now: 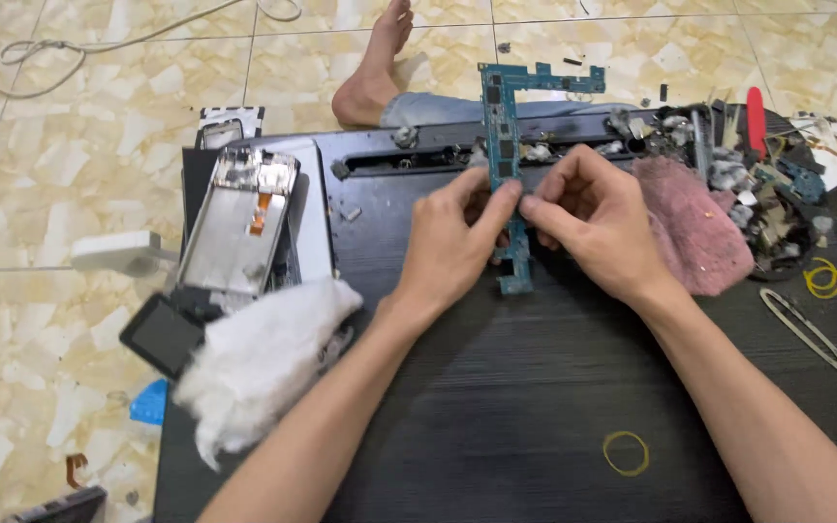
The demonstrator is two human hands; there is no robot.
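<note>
The long, narrow blue-green circuit board (508,145), L-shaped with small dark chips, stands upright at upper centre of the frame above the black worktop (535,407), pinched at mid-length by the left hand (452,242) and right hand (598,228), beside a pink cloth (695,228).

Head-worn view, steeply down, close.

circuit board (502,136): matt teal; table (535,387): grained black wood; cloth (690,228): fuzzy pink
</note>
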